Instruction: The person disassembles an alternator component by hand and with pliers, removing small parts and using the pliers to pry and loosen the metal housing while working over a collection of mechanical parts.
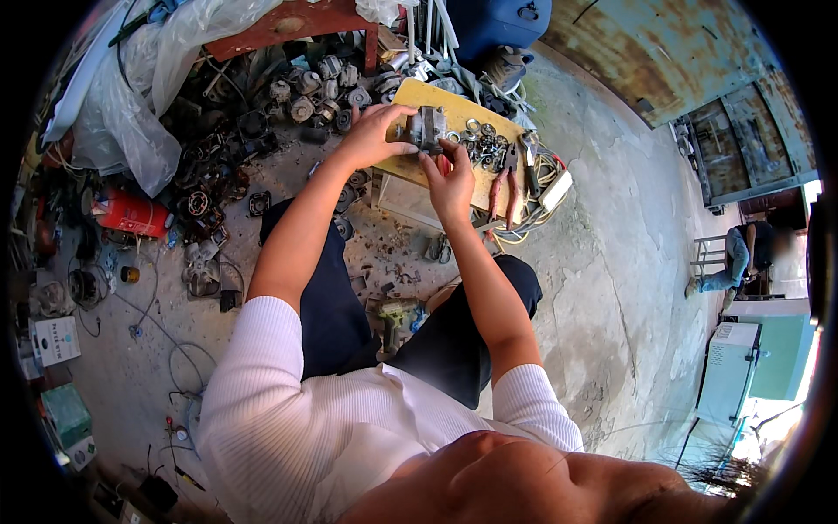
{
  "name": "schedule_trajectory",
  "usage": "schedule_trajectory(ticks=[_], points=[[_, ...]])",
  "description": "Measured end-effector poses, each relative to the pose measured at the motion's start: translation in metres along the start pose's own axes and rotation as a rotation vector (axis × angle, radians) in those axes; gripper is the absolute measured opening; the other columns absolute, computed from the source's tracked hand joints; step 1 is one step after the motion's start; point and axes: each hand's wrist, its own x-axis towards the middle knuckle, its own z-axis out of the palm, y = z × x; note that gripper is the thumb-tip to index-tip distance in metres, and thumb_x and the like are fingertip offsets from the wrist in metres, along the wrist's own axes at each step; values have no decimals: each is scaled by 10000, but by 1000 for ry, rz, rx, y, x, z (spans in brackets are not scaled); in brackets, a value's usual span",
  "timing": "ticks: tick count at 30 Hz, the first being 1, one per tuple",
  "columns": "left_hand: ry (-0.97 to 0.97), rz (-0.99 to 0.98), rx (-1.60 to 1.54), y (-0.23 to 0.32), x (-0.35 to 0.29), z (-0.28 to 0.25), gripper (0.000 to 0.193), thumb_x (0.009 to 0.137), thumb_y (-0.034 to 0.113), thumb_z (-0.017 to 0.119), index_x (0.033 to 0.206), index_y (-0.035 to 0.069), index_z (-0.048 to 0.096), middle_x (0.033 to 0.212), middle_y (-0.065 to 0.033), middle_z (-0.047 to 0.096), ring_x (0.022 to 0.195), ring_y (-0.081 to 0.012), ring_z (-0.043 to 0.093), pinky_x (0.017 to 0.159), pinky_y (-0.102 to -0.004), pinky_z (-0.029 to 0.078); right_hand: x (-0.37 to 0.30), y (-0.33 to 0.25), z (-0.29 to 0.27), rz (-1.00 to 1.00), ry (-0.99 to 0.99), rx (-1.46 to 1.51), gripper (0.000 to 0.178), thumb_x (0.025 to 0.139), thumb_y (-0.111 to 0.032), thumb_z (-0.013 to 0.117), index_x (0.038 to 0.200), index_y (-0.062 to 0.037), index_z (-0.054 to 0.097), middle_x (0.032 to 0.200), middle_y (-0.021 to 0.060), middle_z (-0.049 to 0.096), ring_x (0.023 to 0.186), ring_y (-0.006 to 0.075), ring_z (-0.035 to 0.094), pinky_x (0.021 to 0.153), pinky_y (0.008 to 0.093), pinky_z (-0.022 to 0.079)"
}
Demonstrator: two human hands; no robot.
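A small grey motor part (pixel 425 127) is gripped between the fingers of the left hand (pixel 374 135) and pinched from the near side by the right hand (pixel 451 179), so it is steadied from both sides just above the yellow board counter (pixel 436 98). Washers and rings (pixel 482 144) and red-handled pliers (pixel 504 188) are laid within easy reach beside it, while a heap of salvaged motors (pixel 297 96) is kept on the floor to the left.

Landmark: yellow board (pixel 454 109).
Right of board: bare concrete floor (pixel 628 262), open passage.
On board's right part: washers (pixel 482 144), pliers (pixel 504 188).
Left of board: heaped motor parts (pixel 301 100), blocked.
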Motion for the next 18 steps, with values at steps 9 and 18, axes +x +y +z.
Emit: schedule_trajectory(ticks=[9, 18], points=[[-7, -16, -130, -9, 4, 1, 614, 843, 455, 720, 1355, 157, 559, 1375, -105, 571, 1320, -301, 488, 1111, -445, 303, 0, -3, 9, -58, 75, -133, 401, 771, -161, 812, 1083, -31, 595, 1049, 151, 639, 942, 355, 631, 807, 399, 499], [26, -26, -118, -6, 5, 4, 597, 878, 480, 682, 1355, 144, 557, 1380, -103, 570, 1317, -288, 496, 1109, -447, 293, 0, -4, 10, -54, 89, -121, 391, 772, -133, 802, 1087, -35, 592, 1044, 152, 638, 941, 356, 628, 809, 406, 497]])
